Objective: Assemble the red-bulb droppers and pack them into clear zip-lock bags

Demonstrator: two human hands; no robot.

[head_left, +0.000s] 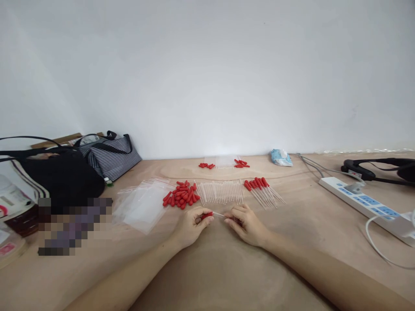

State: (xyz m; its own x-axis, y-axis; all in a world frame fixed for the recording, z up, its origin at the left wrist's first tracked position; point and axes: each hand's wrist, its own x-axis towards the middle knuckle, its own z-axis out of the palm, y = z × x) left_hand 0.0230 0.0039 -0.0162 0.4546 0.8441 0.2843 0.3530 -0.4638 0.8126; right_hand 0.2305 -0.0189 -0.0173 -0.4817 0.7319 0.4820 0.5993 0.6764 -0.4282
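Bulb (207,215), smooth red, in left hand (193,222), slim straight tube (218,214), right hand (245,224)

Head camera: head-worn, looking forward and down
Bench (311,220): seen obliquely from above, lower half
Wall (207,77): fills upper half, faced nearly square-on
Foreground: left hand (193,226) and right hand (245,222), near, below centre
Forearms (142,263): enter from bottom
Span: wide, black bag (65,181) left to power strip (366,206) right

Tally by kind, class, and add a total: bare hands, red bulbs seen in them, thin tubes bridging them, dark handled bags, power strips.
Left hand, right hand: 2
Held red bulb: 1
Bridging thin tube: 1
Black bag, striped bag: 2
Power strip: 1
Total: 7
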